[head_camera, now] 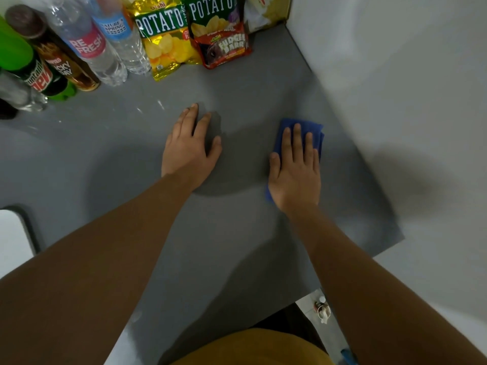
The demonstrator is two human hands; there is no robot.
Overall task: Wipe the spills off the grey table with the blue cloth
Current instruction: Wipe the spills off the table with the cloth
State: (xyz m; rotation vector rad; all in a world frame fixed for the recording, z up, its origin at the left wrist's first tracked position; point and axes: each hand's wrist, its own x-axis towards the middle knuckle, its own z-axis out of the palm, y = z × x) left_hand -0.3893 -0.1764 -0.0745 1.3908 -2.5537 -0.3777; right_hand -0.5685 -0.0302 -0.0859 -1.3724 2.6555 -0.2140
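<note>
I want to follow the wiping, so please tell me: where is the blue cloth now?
The blue cloth lies flat on the grey table under the right hand, toward the table's right edge near the white wall.

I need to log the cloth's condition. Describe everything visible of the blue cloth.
The blue cloth is a deep blue, soft-looking fabric, folded into a small pad with layered edges showing at its far right corner. It lies flat on the grey table, near the table's right edge. The right hand presses down on it, palm flat and fingers spread, covering most of it; only the far end, the right side and a sliver by the wrist show. No stains can be made out.
</note>
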